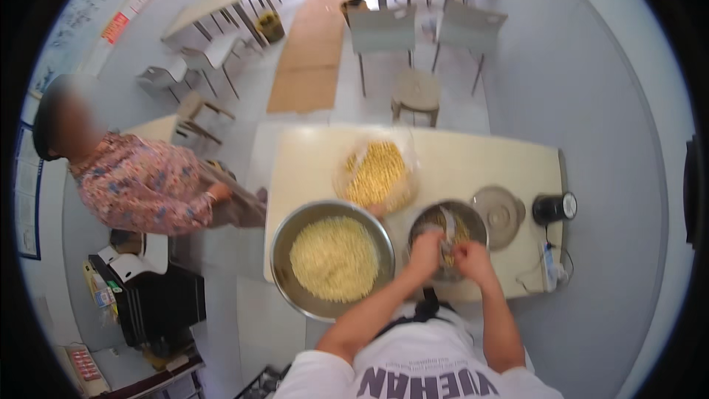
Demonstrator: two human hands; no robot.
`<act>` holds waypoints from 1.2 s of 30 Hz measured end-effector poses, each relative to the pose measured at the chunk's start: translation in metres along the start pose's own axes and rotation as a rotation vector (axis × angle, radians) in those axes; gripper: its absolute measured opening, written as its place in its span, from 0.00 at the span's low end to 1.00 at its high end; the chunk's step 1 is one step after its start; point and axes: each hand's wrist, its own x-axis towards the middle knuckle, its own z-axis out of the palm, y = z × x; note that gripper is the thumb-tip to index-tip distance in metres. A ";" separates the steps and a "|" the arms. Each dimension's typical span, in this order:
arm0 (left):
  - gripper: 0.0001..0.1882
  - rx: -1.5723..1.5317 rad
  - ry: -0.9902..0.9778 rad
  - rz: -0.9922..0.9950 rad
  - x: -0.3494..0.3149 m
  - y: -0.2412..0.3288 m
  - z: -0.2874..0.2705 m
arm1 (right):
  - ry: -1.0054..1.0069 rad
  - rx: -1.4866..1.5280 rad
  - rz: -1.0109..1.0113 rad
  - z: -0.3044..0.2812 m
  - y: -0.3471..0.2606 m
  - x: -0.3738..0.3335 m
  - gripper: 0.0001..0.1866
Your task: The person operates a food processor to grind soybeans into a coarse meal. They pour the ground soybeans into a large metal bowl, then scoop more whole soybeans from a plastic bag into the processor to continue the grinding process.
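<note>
Both my hands are over a round metal pot (484,230) on the cream table, its inside partly hidden by them. My left hand (427,249) is at the pot's left side with its fingers closed, beside a pale, whitish strip (449,223) whose kind I cannot make out. Close to it, my right hand (470,258) has its fingers drawn together over the pot's right side. Some yellowish bits show inside. Left of the pot stands a wide steel bowl (281,270) heaped with pale yellow crumbly food (332,260). Behind them sits a clear plastic bag of yellow kernels (377,171).
A round translucent lid (498,218) lies right of the pot. Farther right are a black cylindrical device (552,209) and a power strip (549,266) with cords. Another person (144,185) stands at the left. A stool (416,92) and chairs (382,29) stand beyond the table.
</note>
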 end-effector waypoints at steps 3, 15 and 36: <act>0.11 -0.159 0.044 -0.060 0.005 0.007 -0.012 | 0.108 0.093 0.023 -0.023 -0.029 0.012 0.08; 0.19 0.203 0.239 -0.412 0.162 -0.073 -0.178 | -0.135 0.566 0.446 0.031 -0.121 0.269 0.19; 0.11 0.366 -0.061 -0.436 0.150 -0.099 -0.219 | 0.830 0.026 -0.508 -0.019 -0.175 0.194 0.03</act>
